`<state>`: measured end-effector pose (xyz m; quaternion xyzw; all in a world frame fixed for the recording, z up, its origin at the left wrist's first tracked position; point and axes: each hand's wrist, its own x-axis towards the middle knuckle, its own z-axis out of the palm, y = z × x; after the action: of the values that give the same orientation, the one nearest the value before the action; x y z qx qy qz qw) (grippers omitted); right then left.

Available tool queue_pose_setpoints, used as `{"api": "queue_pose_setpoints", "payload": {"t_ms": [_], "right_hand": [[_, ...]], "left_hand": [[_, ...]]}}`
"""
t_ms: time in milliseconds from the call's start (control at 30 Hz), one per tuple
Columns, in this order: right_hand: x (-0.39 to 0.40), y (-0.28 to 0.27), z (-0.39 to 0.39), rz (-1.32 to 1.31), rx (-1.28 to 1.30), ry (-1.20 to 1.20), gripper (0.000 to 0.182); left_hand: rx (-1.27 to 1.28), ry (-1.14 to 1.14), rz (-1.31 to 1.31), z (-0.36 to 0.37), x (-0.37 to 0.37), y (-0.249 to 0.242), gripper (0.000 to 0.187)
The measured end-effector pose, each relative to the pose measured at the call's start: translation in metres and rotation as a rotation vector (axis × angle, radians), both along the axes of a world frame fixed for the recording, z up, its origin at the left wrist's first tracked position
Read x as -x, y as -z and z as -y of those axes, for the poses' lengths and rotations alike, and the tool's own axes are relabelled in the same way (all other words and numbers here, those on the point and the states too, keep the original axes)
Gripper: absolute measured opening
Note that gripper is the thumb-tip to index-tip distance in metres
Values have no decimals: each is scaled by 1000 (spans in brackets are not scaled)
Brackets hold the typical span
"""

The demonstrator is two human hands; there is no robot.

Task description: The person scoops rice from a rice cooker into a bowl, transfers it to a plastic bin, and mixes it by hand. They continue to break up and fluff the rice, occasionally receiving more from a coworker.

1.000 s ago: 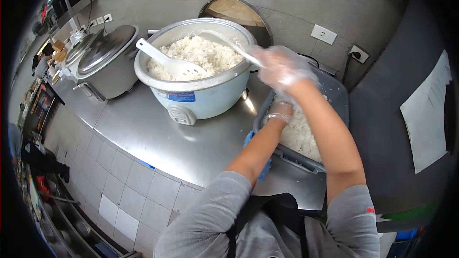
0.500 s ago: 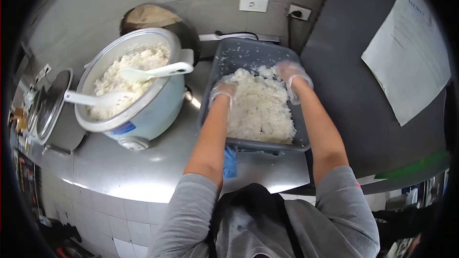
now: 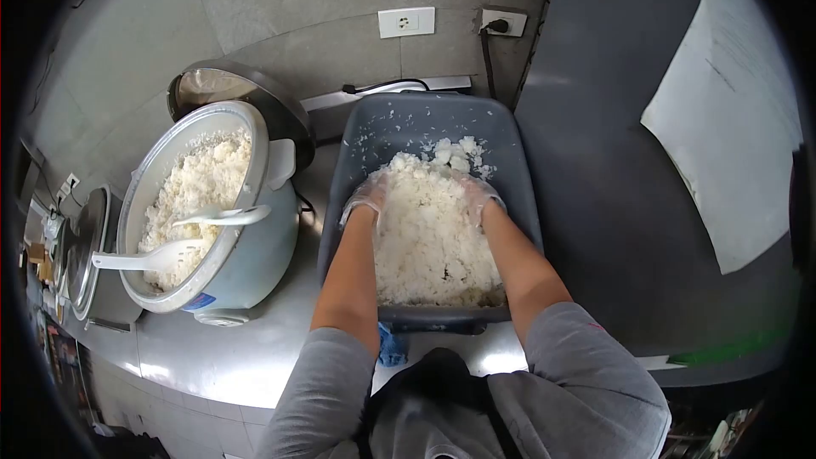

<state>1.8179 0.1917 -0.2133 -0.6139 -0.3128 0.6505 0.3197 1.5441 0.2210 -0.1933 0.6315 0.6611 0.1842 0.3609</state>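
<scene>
A deep grey plastic tub (image 3: 518,149) holds a thick heap of cooked white rice (image 3: 433,238). My left hand (image 3: 369,194), in a clear plastic glove, curls into the left side of the heap. Opposite it, my right hand (image 3: 478,193), gloved the same way, cups the right side. Both sets of fingertips are sunk in the rice and hidden. Loose clumps lie beyond my hands, and stray grains stick to the tub's far wall.
Left of the tub, a large rice cooker (image 3: 255,246) holds more rice and two white paddles, one slotted paddle (image 3: 153,257) and one spoon-like paddle (image 3: 223,217). A metal lid (image 3: 293,119) leans behind it. A blue cloth (image 3: 391,347) lies under the tub's front edge.
My right hand has come from the tub's far right corner inward and down into the rice. My left hand remains at the left side of the heap. The camera view has shifted.
</scene>
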Motion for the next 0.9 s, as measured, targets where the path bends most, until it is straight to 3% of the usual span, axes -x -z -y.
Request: {"api": "queue_pose_setpoints", "payload": {"t_ms": [100,233,267,367,400,500,533,600,700,767,800,900], "right_hand": [[22,-16,18,-185,-57,100,67],[51,-93,56,-281,-49,110,68],[58,-103,61,-299,-40,115,68],[74,-93,48,-696,-226,-49,62],[74,-102,49,-893,-134,-122,50],[70,-104,45,-756,-165,-131,45],[67,-107,46,-825,-187,-179,42],[65,-128,58,-665,-236,-186,43],[62,-145,60,-493,-371,-204,52],[63,-152,59,-276,-494,-149,56],[64,-163,59,-371,-442,-120,62],[60,-166,54,-603,-488,-13,58]], "left_hand": [[92,-54,-19,15,-5,-19,73],[281,-109,652,27,-10,-9,65],[333,-116,750,37,-14,-26,64],[492,-138,1043,74,-23,-89,61],[548,-146,1138,80,-24,-95,60],[285,-89,1186,70,-26,-69,53],[346,-91,1268,67,-26,-63,52],[474,-98,1432,82,-33,-101,49],[407,42,1571,74,-26,-99,44],[294,28,1437,71,-24,-103,41],[226,5,1367,69,-24,-103,41],[153,-25,1318,66,-28,-113,52]]}}
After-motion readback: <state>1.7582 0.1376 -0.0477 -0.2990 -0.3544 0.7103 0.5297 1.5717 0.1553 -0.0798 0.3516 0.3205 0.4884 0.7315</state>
